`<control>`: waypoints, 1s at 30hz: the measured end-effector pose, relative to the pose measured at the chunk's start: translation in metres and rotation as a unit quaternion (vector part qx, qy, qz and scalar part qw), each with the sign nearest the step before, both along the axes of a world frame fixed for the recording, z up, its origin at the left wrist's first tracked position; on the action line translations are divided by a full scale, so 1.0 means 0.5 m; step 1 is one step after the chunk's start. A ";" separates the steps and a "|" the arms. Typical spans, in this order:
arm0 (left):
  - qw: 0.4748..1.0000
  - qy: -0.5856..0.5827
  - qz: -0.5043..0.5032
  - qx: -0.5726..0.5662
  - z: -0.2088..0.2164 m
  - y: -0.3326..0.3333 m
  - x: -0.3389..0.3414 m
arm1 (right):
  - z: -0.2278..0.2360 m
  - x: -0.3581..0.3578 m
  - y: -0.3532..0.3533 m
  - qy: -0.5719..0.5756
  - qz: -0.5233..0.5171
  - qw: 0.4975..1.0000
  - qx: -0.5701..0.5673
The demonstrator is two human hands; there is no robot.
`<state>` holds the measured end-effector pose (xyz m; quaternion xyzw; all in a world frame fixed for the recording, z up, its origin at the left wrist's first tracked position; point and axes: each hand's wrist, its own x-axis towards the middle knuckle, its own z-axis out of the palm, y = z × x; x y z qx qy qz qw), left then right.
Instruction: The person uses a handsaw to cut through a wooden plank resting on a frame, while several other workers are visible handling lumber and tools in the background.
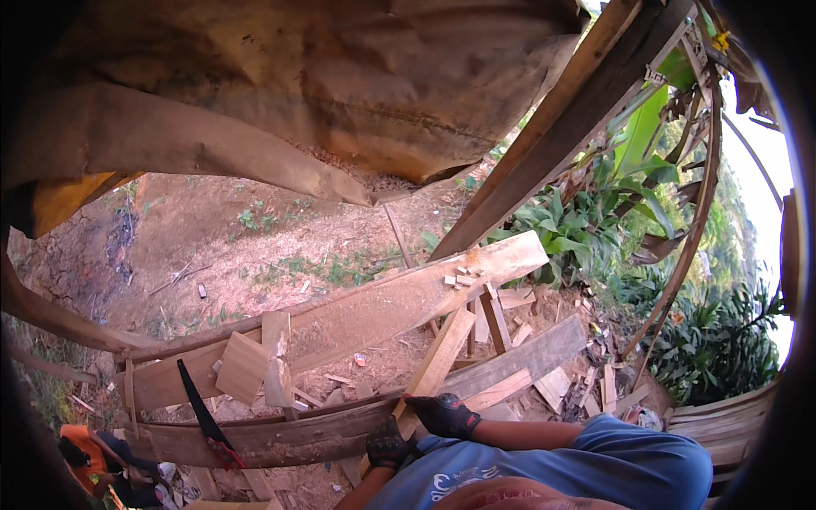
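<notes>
Head view: both gloved hands, left hand [388,444] and right hand [444,414], have their fingers closed around the near end of a pale wooden plank [438,361], propped slanting on the curved board [289,433], handsaw [204,416] resting at left.

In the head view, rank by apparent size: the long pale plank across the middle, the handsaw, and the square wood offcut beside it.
1. Long pale plank, by far the largest.
2. Handsaw, long but thin.
3. Square wood offcut.
The saw and offcut look close in area, and the saw lies nearer the camera, so their order is unsure.
</notes>
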<state>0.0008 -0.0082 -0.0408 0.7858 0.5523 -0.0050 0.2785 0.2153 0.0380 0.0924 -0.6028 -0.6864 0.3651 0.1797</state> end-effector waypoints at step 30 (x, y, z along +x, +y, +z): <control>0.983 0.107 0.085 -0.120 0.112 0.020 0.060 | -0.019 0.037 -0.033 0.007 0.030 1.000 0.005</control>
